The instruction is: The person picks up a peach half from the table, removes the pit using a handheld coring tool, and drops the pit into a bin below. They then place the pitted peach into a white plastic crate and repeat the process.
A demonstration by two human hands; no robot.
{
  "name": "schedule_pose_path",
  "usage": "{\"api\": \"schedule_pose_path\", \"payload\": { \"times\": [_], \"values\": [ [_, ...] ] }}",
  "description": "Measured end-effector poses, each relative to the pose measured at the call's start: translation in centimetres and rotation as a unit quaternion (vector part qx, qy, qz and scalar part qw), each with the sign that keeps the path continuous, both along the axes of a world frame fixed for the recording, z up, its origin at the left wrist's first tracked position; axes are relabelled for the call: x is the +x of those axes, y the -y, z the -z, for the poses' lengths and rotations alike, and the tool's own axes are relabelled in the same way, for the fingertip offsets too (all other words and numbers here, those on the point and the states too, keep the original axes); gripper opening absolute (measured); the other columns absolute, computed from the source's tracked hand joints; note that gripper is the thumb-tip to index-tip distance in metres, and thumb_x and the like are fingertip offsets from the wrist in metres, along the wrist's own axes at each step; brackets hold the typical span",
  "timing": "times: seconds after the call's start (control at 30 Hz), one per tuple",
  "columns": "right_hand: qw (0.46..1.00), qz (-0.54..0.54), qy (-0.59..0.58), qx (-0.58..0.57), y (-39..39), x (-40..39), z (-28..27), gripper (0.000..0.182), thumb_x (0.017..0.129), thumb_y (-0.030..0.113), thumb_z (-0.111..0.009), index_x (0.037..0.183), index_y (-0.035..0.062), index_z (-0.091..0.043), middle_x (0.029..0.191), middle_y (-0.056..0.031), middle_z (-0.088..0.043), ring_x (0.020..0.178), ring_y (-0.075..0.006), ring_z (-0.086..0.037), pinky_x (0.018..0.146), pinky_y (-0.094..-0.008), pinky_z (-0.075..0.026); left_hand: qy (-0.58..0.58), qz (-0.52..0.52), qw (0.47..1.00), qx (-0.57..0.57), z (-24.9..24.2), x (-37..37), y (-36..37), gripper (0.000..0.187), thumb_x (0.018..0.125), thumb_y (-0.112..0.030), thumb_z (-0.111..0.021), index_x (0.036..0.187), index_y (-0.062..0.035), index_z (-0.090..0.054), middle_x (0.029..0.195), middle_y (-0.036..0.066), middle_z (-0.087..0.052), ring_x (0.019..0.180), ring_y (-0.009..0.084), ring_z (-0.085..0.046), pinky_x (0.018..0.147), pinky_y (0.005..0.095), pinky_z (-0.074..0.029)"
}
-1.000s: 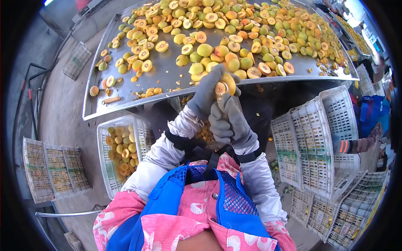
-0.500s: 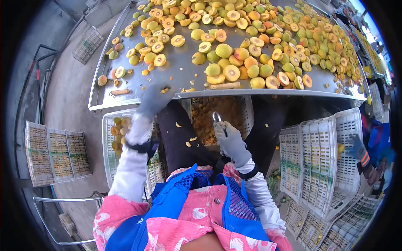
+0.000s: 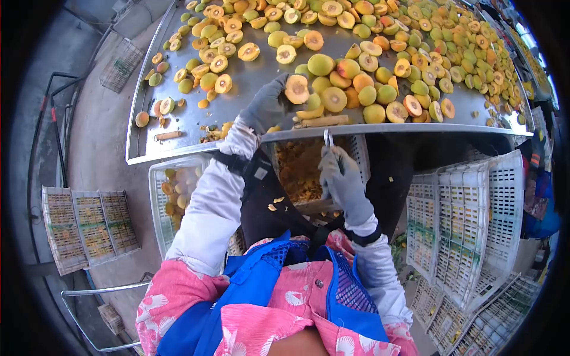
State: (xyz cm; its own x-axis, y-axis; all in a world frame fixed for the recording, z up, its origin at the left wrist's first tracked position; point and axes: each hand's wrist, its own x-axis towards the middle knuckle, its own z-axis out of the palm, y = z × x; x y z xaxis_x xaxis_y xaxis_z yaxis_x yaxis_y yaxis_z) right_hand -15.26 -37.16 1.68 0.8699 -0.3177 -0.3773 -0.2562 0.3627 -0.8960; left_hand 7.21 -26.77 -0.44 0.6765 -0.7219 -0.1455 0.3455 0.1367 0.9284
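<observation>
My left hand [image 3: 266, 107], in a grey glove, is closed on a halved peach [image 3: 297, 89] over the near edge of the metal table [image 3: 237, 127]. The cut face of that half points up, and its fingers' grip is partly hidden. Lower and to the right, my right hand [image 3: 344, 178], also gloved, grips a pitting tool with a looped metal end [image 3: 328, 137] that points up at the table edge. Beside my left hand lie whole peaches [image 3: 321, 64] and cut halves [image 3: 334, 99]. A wooden handle [image 3: 320, 121] rests at the edge.
Under the table edge, between my knees, stands a crate of peach scraps [image 3: 300, 178]. Left of my leg is a white crate [image 3: 155, 190] with peach pieces [image 3: 178, 190]. Stacked crates stand left [image 3: 89, 228] and right [image 3: 454, 219]. Another wooden handle [image 3: 168, 135] lies on the table's left.
My left hand has moved right and up from the table's front edge and now holds a peach half. My right hand has risen slightly toward the edge with the tool.
</observation>
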Motion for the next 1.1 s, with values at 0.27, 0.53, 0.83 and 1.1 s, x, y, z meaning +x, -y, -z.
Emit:
{"api": "schedule_pose_path", "payload": {
  "times": [0.27, 0.53, 0.83, 1.1],
  "values": [
    [0.983, 0.031, 0.095, -0.157, -1.7, 0.3, -2.5, 0.026, 0.101, 0.027, -0.047, 0.101, 0.0041, -0.058, 0.068, 0.0021, -0.052, 0.050, -0.0071, -0.047, 0.044, -0.0232, -0.040, 0.489, -0.092, 0.867, 0.025, -4.7, -11.1, 0.8, 0.036, 0.093, -0.010, -0.060, 0.124, 0.0040, -0.047, 0.112, 0.015, -0.064, 0.099, 0.0205, -0.063, 0.081, 0.0311, -0.055],
    [0.897, 0.135, 0.169, -0.385, -2.9, -1.5, -3.8, 0.026, 0.099, 0.024, -0.052, 0.097, -0.0024, -0.053, 0.073, -0.0254, -0.060, 0.075, -0.0464, -0.061, 0.058, -0.0414, -0.048, -0.031, -0.187, 0.978, -0.083, -7.2, -15.5, 3.2, 0.036, 0.101, -0.030, -0.048, 0.113, 0.0013, -0.060, 0.092, 0.010, -0.066, 0.077, 0.0133, -0.060, 0.067, 0.0266, -0.052],
    [0.885, 0.134, 0.274, -0.352, -1.7, -1.5, -2.7, 0.026, 0.099, 0.026, -0.052, 0.100, -0.0004, -0.054, 0.067, -0.0186, -0.060, 0.058, -0.0365, -0.062, 0.051, -0.0388, -0.046, 0.056, -0.184, 0.974, -0.117, -7.8, -16.1, 4.1, 0.030, 0.102, -0.026, -0.048, 0.104, -0.0020, -0.066, 0.085, 0.001, -0.064, 0.075, 0.0057, -0.055, 0.068, 0.0217, -0.047],
    [0.996, -0.007, -0.033, 0.085, -0.3, -2.7, -6.0, 0.041, 0.100, 0.046, -0.042, 0.092, 0.0072, -0.053, 0.057, -0.0025, -0.049, 0.037, -0.0122, -0.043, 0.034, -0.0280, -0.037, 0.099, -0.161, 0.982, 0.006, -4.7, -15.0, 4.5, 0.035, 0.101, -0.030, -0.048, 0.109, -0.0013, -0.065, 0.089, 0.008, -0.068, 0.080, 0.0109, -0.060, 0.071, 0.0246, -0.049]
  ]
}}
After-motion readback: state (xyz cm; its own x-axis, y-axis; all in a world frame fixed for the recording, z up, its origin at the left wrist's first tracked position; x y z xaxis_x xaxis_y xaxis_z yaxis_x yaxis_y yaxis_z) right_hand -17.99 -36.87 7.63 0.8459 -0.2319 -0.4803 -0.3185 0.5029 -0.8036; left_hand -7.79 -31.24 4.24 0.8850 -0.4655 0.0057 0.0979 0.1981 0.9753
